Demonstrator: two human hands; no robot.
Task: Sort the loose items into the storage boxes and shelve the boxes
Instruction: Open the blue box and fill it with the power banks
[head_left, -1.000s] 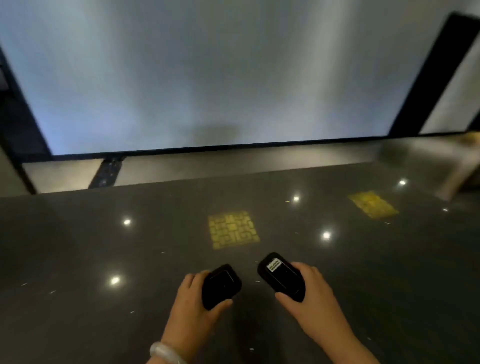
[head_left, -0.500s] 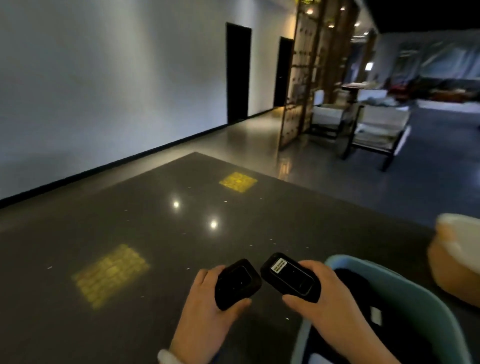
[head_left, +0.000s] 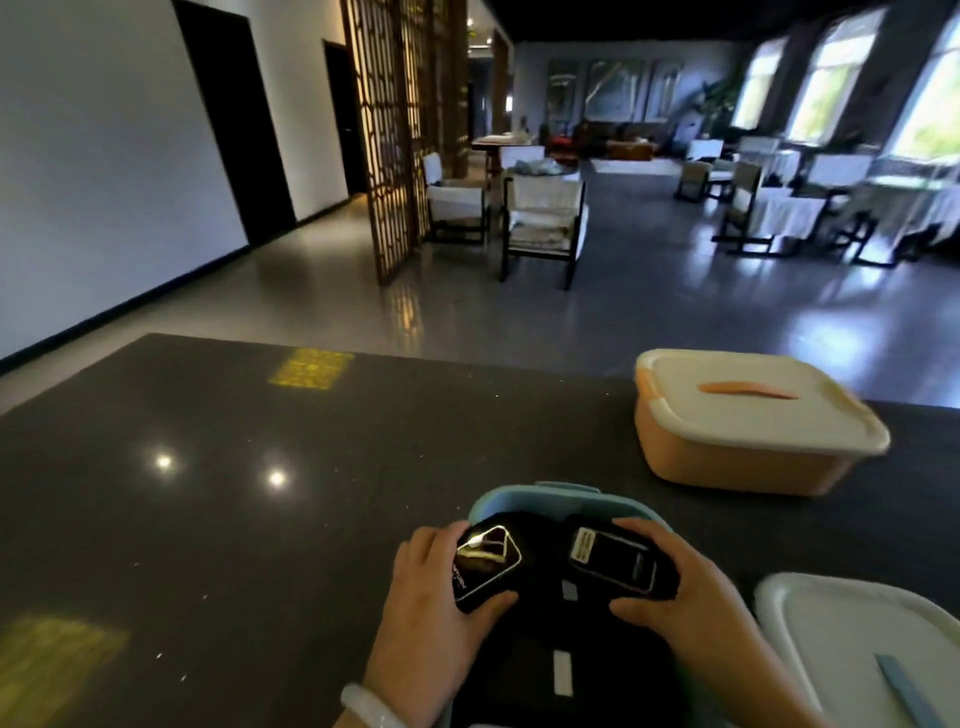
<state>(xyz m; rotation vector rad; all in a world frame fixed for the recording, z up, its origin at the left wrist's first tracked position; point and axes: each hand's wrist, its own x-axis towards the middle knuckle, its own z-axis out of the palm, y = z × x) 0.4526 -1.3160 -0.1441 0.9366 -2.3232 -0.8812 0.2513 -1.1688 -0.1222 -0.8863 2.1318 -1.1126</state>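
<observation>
My left hand (head_left: 423, 613) grips a small black device (head_left: 485, 569) with a glossy face. A second black device (head_left: 615, 561), with a white label at its top end, sits in the grip of my right hand (head_left: 691, 608). Both devices hover over an open light-blue storage box (head_left: 519, 496) at the near edge of the dark table (head_left: 234, 519). The box holds dark items with small white tags. An orange storage box (head_left: 737, 452) with a closed white lid stands farther back on the right.
A white lid with a blue handle (head_left: 857, 639) lies right of the blue box. Beyond the table lie a glossy floor, a lattice screen (head_left: 395, 135), white-cushioned chairs (head_left: 543, 218) and tables by bright windows.
The view has swung right, from a blank wall to the room. Both hands, still holding the devices, now sit over the blue box, and the orange box has come fully into view.
</observation>
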